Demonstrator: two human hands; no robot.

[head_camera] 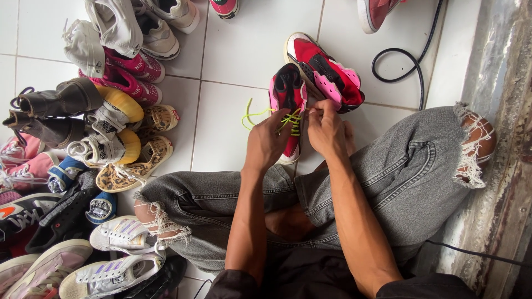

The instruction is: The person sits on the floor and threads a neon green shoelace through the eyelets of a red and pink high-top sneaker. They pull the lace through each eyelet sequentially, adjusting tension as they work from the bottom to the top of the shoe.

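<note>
Tile floor [249, 50]: sneaker [288, 105] toe twd person.

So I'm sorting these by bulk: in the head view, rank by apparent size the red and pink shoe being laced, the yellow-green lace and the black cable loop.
1. red and pink shoe
2. black cable loop, but it lies farther off, so this is unsure
3. yellow-green lace, thinnest

White tiled floor [244, 50] carries a heap of shoes [94, 138], two red-and-pink sneakers [310, 77] and a black cable [407, 63]
</note>
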